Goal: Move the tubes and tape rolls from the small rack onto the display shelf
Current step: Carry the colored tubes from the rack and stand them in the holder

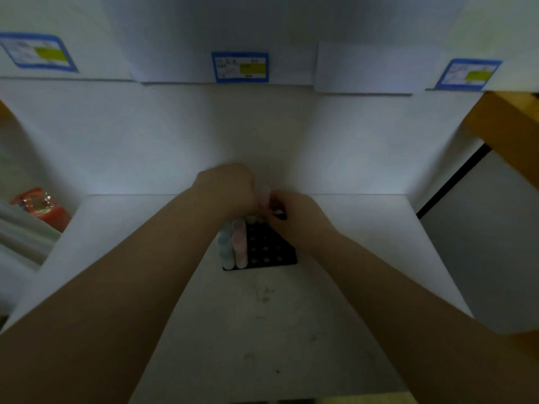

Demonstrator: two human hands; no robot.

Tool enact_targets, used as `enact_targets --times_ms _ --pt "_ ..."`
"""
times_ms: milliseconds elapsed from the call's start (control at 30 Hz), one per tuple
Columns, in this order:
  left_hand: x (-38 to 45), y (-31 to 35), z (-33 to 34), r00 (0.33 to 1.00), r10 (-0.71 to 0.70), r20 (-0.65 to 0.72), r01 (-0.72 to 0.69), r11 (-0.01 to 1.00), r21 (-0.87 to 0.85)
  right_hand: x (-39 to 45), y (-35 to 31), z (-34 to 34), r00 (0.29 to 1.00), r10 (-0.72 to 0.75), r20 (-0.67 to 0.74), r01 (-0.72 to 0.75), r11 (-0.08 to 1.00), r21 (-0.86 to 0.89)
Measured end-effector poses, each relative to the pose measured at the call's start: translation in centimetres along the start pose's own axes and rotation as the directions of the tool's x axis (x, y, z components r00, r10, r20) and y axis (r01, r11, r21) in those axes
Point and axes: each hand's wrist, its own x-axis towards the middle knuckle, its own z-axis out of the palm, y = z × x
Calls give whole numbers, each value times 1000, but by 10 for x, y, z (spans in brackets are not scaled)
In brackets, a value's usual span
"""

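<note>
While both hands' grip is unclear, black rack (269, 249) holds pastel tubes (233, 246), left hand (227, 186), right hand (294, 217)

Dim white walls (145, 135), wooden furniture edge (507, 126)

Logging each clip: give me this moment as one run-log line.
stage: unloading rack | left hand: on pink tube | right hand: at black rack far edge, grasp unclear | pastel tubes: standing in rack

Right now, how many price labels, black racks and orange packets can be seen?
Price labels: 3, left, middle, right
Black rack: 1
Orange packet: 1
Total: 5
</note>
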Motion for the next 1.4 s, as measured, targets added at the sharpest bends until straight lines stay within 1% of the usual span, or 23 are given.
enact_targets --times_ms 67,100,167,200,233,267,300,333,367,400,433,533,567,667,733,833,933,1033,1167,1267,1400 --pt "-6 0 -6 999 18 33 -17 999 -29 -5 -1 -5 1000 27 -13 -27 1000 -13" --pt "-11 -1 -9 999 26 22 -25 999 -34 -10 -1 -9 999 38 -39 -39 999 -28" --pt "-24 -4 -12 997 35 -62 -37 999 -35 -23 -1 -17 992 63 -113 -67 997 -28" --pt "-33 -4 -12 988 53 -146 -59 997 -40 -33 -2 -22 985 86 -148 -88 996 -4" --pt "-43 -3 -11 962 87 -257 -105 993 -58 -44 -3 -27 977 114 -182 -110 993 29" --pt "-55 1 -10 915 128 -382 -179 979 -102 -55 -4 -32 966 142 -214 -132 989 59" --pt "-69 8 -7 854 160 -496 -270 950 -159 -68 -5 -38 955 171 -242 -157 984 80" --pt "-82 17 -3 798 181 -575 -353 914 -202 -82 -6 -44 944 200 -263 -183 979 88" --pt "-95 28 1 768 203 -607 -404 890 -213 -98 -7 -49 934 228 -275 -213 973 83" --pt "-106 39 8 764 235 -601 -431 879 -203 -114 -7 -55 925 253 -284 -244 967 67" --pt "-116 50 16 776 272 -569 -450 871 -197 -131 -7 -60 917 273 -292 -272 961 44" --pt "-135 77 48 852 350 -389 -459 857 -236 -182 -6 -72 901 293 -319 -326 944 -54" --pt "-140 85 58 863 375 -337 -463 854 -236 -199 -5 -75 901 292 -322 -337 937 -96" --pt "-155 110 82 859 436 -267 -491 850 -191 -246 1 -84 904 285 -319 -361 908 -211" --pt "-169 131 93 847 458 -268 -510 843 -171 -277 5 -91 900 297 -319 -380 893 -240" --pt "-197 169 104 822 492 -289 -549 819 -168 -329 14 -104 889 322 -326 -396 897 -195" --pt "-235 213 117 801 527 -284 -585 790 -182 -389 27 -122 879 344 -331 -419 888 -188" --pt "-275 265 132 784 557 -274 -616 748 -245 -452 48 -145 838 401 -372 -492 849 -193" --pt "-309 335 151 760 588 -278 -646 729 -224 -523 80 -176 765 477 -432 -589 790 -172" --pt "-322 376 161 737 621 -266 -674 706 -217 -556 99 -194 733 498 -464 -621 768 -157" --pt "-324 415 170 720 650 -243 -693 693 -198 -576 122 -210 711 503 -492 -625 772 -114"
